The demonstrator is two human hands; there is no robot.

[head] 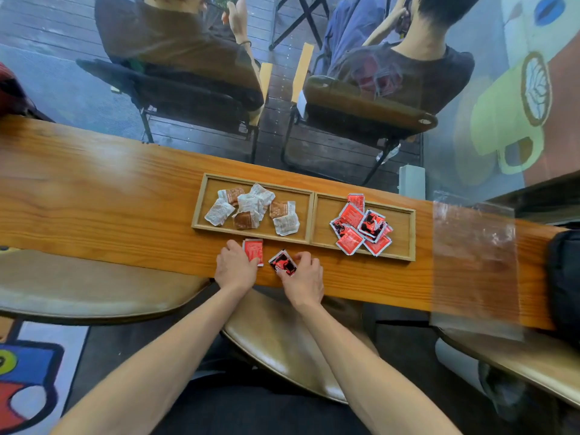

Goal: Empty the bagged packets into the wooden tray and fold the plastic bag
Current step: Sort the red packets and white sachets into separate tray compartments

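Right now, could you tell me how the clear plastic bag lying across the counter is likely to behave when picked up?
The plastic bag is a thin, see-through film lying flat, so it will probably go limp and droop. It looks empty, hence very light. Its glossy surface may slip, and its near end overhangs the counter edge.

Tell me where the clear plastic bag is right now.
In the head view the plastic bag lies flat across the wooden counter at the far right, just right of the wooden tray and away from both hands.

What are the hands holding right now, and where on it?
Each rests on a packet lying on the counter: left hand on the red packet's left edge, right hand fingertips on the red-and-black packet's near-right edge. Neither is lifted.
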